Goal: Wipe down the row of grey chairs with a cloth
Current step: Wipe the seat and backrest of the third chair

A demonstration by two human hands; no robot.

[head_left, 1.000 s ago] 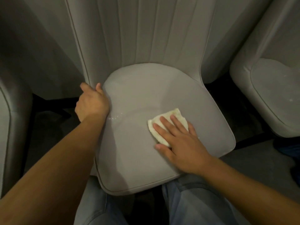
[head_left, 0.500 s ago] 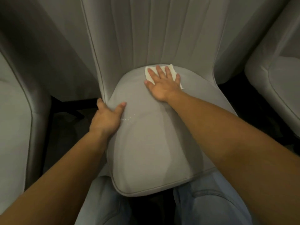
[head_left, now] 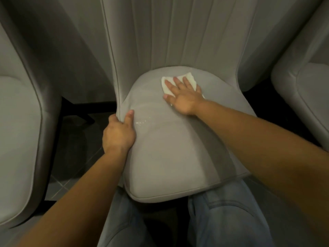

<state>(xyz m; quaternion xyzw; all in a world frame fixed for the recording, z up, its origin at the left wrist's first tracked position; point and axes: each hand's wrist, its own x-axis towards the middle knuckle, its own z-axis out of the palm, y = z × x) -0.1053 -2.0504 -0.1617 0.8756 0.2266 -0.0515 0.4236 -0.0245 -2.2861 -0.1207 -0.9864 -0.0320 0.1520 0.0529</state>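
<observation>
A grey upholstered chair fills the middle of the head view, its seat (head_left: 178, 154) in front of me and its ribbed backrest (head_left: 178, 32) rising behind. My right hand (head_left: 183, 97) lies flat with straight fingers on a folded white cloth (head_left: 189, 78), pressing it onto the back of the seat near the backrest. My left hand (head_left: 119, 134) grips the seat's left edge where it meets the backrest, thumb on top. A few small wet specks (head_left: 141, 122) glisten beside that thumb.
Another grey chair (head_left: 19, 131) stands close on the left and a third (head_left: 306, 90) on the right. Dark tiled floor (head_left: 74, 145) and a black chair leg show in the left gap. My knees in blue jeans (head_left: 226, 216) sit under the seat's front edge.
My right hand swept the cloth from the seat's front right to its back, then shifted a little to the right along the backrest. My left hand kept its hold on the left edge.
</observation>
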